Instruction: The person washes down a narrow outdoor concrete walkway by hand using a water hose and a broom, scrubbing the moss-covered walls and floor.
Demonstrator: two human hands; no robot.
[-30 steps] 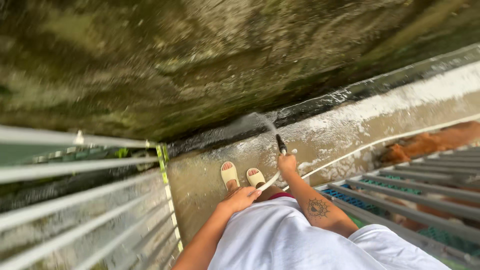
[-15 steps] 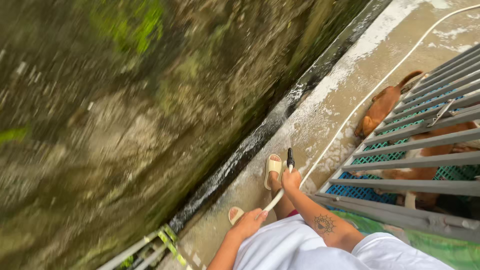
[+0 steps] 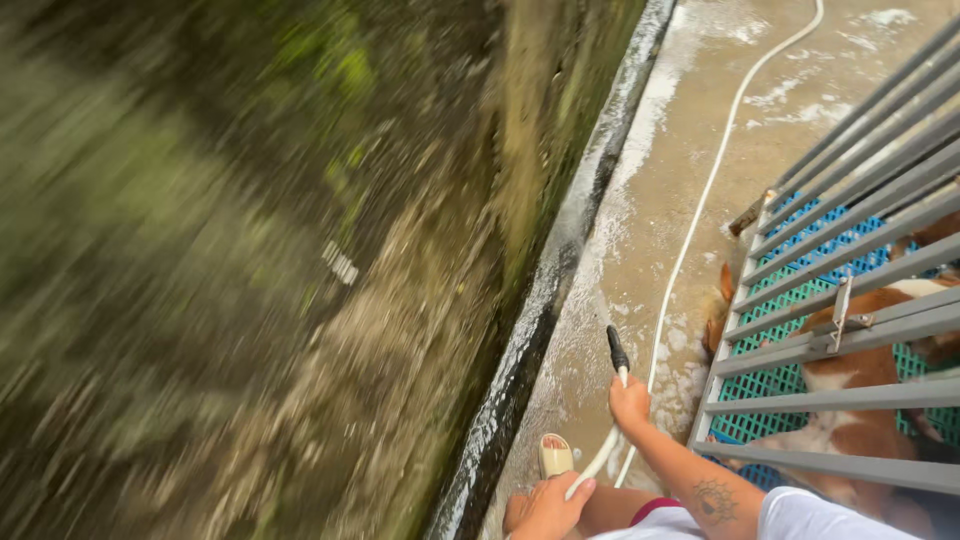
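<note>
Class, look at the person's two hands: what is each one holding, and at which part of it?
Both hold a white hose: the right hand just behind its black nozzle, the left hand farther back along it.

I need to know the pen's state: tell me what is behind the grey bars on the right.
Behind the grey bars lies a blue-green mesh floor, with a brown-and-white dog on it. The bars cover much of the animal, and its head is not visible.

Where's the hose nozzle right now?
Head view, lower centre-right: the black hose nozzle sticks up from the right hand over the wet concrete floor, between the gutter and the grey barred gate.
</note>
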